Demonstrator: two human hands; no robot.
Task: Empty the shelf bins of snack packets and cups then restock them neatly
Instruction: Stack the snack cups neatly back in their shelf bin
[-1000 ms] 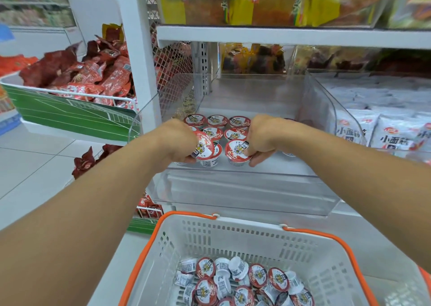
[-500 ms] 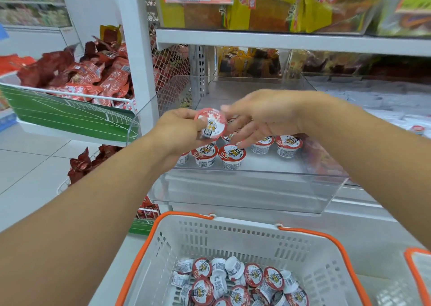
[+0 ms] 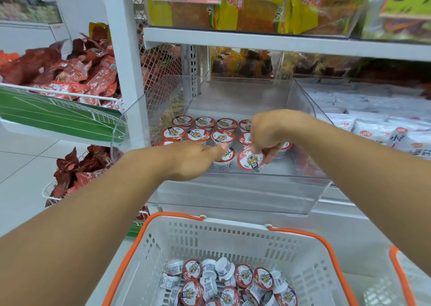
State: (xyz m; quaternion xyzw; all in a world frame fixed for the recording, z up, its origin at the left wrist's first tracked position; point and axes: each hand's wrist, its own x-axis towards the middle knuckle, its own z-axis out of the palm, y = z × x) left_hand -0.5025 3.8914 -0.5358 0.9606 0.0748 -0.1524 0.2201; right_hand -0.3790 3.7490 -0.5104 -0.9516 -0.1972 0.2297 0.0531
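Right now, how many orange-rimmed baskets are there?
2. One basket sits in front, holding cups; a second basket shows at the lower right edge, mostly cut off.

Open from above and in front of both hands, over the low front lip of the clear bin (image 3: pixel 245 189). Blocked beyond by rows of upright cups (image 3: pixel 198 134), overhead by the shelf (image 3: pixel 256 41), sideways by bin walls.

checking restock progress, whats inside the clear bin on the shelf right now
Inside the clear bin stand rows of red-lidded cups, upright. The right hand pinches a tilted cup over the front row. Both hands hide some cups, so no full count.
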